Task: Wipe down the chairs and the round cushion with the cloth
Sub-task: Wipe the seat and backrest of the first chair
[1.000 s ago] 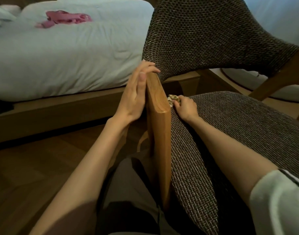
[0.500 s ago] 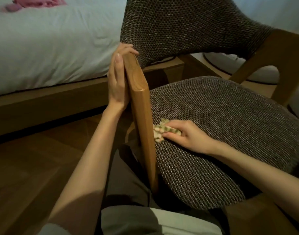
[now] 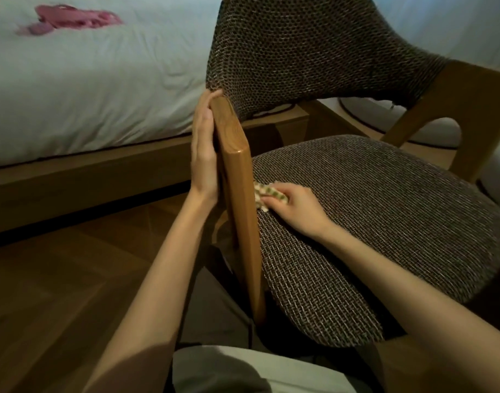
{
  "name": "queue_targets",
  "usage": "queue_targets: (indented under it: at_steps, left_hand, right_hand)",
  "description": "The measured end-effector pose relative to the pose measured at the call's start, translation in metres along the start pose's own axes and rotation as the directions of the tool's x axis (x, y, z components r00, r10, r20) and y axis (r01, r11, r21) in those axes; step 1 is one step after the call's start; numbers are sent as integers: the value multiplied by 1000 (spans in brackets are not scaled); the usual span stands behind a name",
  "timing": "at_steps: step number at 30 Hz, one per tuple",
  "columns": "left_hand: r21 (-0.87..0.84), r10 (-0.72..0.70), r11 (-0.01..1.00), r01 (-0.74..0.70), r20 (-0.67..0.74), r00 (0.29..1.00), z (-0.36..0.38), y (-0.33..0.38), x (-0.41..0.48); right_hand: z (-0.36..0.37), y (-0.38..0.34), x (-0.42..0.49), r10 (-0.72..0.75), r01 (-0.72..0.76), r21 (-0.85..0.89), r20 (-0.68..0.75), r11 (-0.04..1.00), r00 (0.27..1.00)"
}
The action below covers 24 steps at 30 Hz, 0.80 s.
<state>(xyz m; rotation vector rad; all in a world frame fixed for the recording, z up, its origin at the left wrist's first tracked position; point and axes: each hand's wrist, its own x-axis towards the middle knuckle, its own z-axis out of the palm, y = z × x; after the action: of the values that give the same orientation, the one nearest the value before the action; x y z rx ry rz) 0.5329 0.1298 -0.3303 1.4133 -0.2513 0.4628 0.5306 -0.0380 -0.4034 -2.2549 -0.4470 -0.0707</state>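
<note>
At 6 o'clock, nearest the camera, lies the person's lap [image 3: 243,370] in pale cloth, with both bare forearms reaching up from it. The two hands are apart, with the wooden arm [image 3: 238,194] of the chair [image 3: 455,89] standing between them.

The right hand [image 3: 295,207], just right of centre, lies knuckles up on the woven seat [image 3: 385,236] at the seat's 9 o'clock edge. Its fingers are curled over the cloth [image 3: 264,194] and press it down on the weave. The cloth is a small checked wad that pokes out at the hand's 10 o'clock and touches the inner face of the wooden arm.

The left hand [image 3: 204,154], at 11 o'clock from the cloth, lies flat with straight fingers against the outer face of the wooden arm and holds nothing. Its fingertips reach the top of the wood, where the backrest [image 3: 299,52] begins.

The wood floor [image 3: 58,279] fills 8 o'clock. Past the seat, at 2 o'clock, a pale shape [image 3: 441,131] lies on the floor behind the chair; what it is cannot be told. Farthest, at 10 o'clock, stands a bed [image 3: 101,80] with a pink thing [image 3: 72,19] on it
</note>
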Motion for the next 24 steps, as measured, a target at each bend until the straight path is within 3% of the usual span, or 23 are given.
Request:
queue_targets:
  at_steps: [5, 10, 15, 20, 24]
  left_hand:
    - [-31, 100, 995, -100, 11, 995, 3, 4, -46]
    - [139, 285, 949, -283, 2, 958, 11, -4, -77]
    - [360, 332, 885, -294, -47, 942, 16, -32, -98]
    - [385, 333, 884, -266, -118, 936, 26, -55, -120]
    - [381, 316, 892, -242, -143, 938, 28, -63, -128]
  right_hand:
    - [-5, -4, -49, -135, 119, 125, 128, 985, 983]
    - [-20, -5, -91, -195, 164, 171, 186, 971, 963]
    - [-25, -7, -115, -227, 213, 125, 113, 969, 967]
    - [-38, 5, -141, -169, 164, 140, 25, 977, 985]
    - [-47, 11, -166, -41, 56, 58, -232, 997, 972]
